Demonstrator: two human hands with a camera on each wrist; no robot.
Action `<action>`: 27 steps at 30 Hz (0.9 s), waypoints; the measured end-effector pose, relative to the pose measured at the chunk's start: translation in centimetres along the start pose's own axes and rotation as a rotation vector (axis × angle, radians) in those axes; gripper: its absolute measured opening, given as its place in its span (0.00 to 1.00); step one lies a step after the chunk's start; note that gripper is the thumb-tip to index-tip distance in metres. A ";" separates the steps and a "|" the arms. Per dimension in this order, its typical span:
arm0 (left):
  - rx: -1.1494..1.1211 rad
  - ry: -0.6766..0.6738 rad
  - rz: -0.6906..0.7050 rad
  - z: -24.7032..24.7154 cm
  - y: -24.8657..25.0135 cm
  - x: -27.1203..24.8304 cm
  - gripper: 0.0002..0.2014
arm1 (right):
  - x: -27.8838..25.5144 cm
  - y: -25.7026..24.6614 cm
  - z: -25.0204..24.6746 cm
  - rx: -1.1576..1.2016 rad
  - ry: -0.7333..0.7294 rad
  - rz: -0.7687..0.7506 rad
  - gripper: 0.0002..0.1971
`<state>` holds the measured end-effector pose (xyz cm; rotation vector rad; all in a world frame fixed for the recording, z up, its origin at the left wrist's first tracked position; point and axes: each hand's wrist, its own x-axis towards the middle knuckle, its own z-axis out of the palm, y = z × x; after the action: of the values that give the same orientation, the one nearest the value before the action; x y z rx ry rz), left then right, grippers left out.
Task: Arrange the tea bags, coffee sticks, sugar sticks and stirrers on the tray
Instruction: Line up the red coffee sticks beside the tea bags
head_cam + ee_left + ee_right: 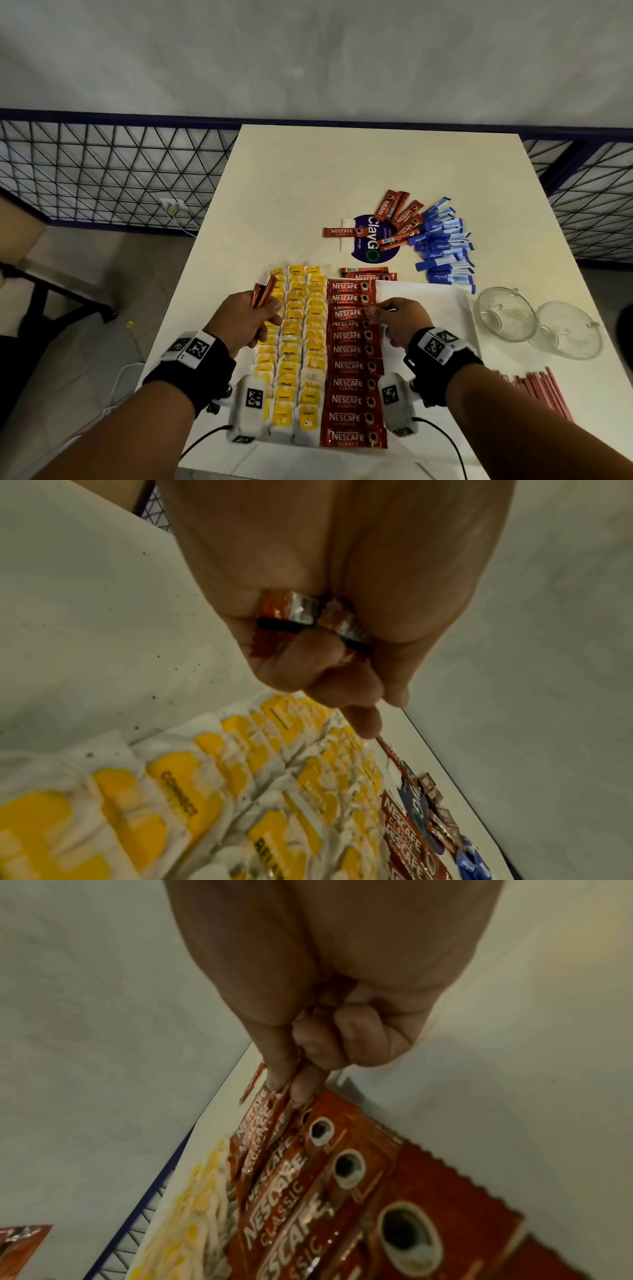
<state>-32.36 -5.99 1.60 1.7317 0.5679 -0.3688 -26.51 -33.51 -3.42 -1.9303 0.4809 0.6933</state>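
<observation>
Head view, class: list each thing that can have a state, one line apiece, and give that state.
Left hand: grips spare coffee sticks, raised above the tea bags.
Right hand: pinches one coffee stick in the column on the tray.
Tea bags: laid in three columns.
Loose coffee sticks: scattered on the table.
Sugar sticks: piled, off the tray.
Stirrers: off the tray.
Glass cups: empty.

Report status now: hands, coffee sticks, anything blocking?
Left hand grips spare coffee sticks. Right hand pinches one stick into the tray's red column. Nothing blocking.
</observation>
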 end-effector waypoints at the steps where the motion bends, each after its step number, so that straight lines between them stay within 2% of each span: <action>1: 0.000 0.000 -0.004 -0.1 0.0 -0.1 0.06 | 0.2 0.1 0.1 -0.042 0.017 0.003 0.10; 7: -0.005 0.002 -0.013 -0.4 -0.2 -0.3 0.06 | -0.1 -0.4 0.3 -0.363 0.087 -0.035 0.18; 11: -0.005 0.003 -0.018 -0.4 -0.2 -0.3 0.06 | -0.3 -0.9 0.4 -0.490 0.084 -0.071 0.19; 20: -0.014 -0.012 -0.019 -0.3 0.0 -0.4 0.07 | -0.5 -1.2 0.3 -0.546 0.075 -0.071 0.21; 23: -0.006 -0.039 -0.028 -0.2 0.2 -0.5 0.07 | -1.1 -1.7 -0.2 -0.516 0.130 -0.084 0.24; 25: -0.008 -0.100 -0.042 0.0 0.7 -0.7 0.08 | -2.0 -2.8 -0.3 -0.466 0.161 -0.195 0.24; 27: -0.017 -0.192 -0.056 0.6 1.4 -1.1 0.08 | -3.2 -4.5 0.3 -0.380 0.057 -0.392 0.21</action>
<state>-32.44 -6.99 3.17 1.6452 0.4789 -0.5616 -26.30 -31.23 1.55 -2.3165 -0.0076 0.4968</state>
